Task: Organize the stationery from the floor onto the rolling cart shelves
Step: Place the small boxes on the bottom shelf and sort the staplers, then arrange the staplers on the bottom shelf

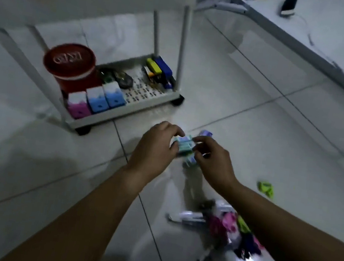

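Note:
My left hand (157, 148) and my right hand (213, 157) meet over the floor tiles, and both pinch a stack of small teal packs (184, 145) between their fingertips. One more teal pack (190, 161) lies just below the stack, and a lilac pack (206, 133) sits behind my right fingers. The white rolling cart (148, 103) stands beyond, its bottom shelf holding a pink box (78, 106), two blue boxes (105, 97), a red tub (71, 65) and staplers (159, 69).
A pile of pens and pink, purple and green items (228, 227) lies on the floor near my right forearm. A green item (266, 187) lies to the right. A low white platform edge (308, 54) runs along the right. The image is dim and blurred.

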